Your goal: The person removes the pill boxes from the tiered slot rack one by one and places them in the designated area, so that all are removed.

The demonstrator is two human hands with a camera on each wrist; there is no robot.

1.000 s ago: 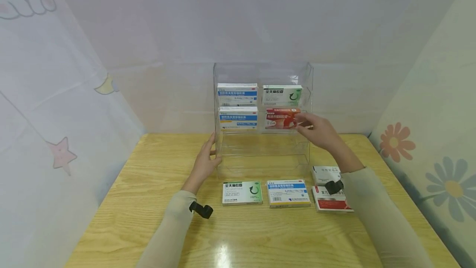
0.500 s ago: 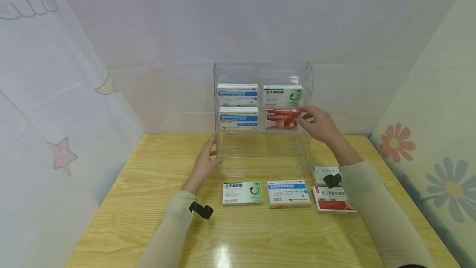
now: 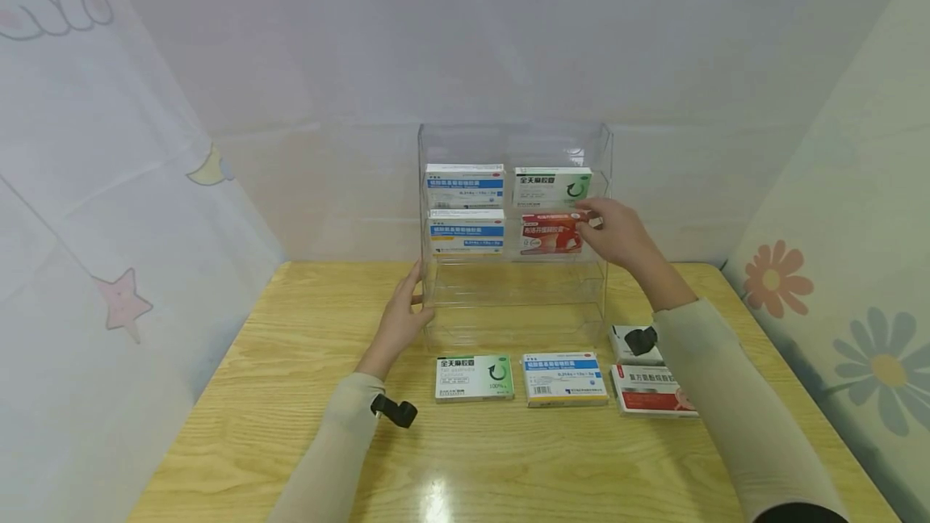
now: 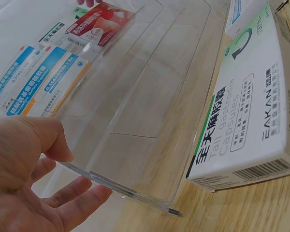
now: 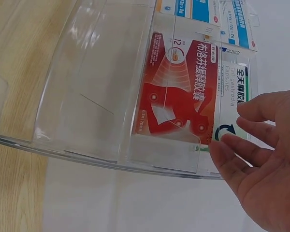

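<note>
In the head view a clear acrylic rack [image 3: 512, 289] stands on the table, with a red medicine box [image 3: 550, 234] in its second tier on the right. My right hand [image 3: 617, 234] is at that box's upper right corner. The right wrist view shows these fingers [image 5: 227, 157] loosely bent beside the top edge of the red box [image 5: 176, 92], not wrapped round it. My left hand [image 3: 398, 317] rests against the rack's left side. In the left wrist view its thumb [image 4: 58, 142] and spread fingers lie on either side of the rack's edge.
Two blue-and-white boxes [image 3: 467, 232] fill the rack's upper left tiers; a green-and-white box [image 3: 552, 186] is above the red one. In front lie another green-and-white box [image 3: 474, 378], a blue-and-white box [image 3: 565, 378], a red-and-white box [image 3: 650, 390] and a white box [image 3: 628, 345].
My right hand has risen slightly from the red box's right side to its upper right corner. The red box has shifted slightly in its tier. My left hand stays in place.
</note>
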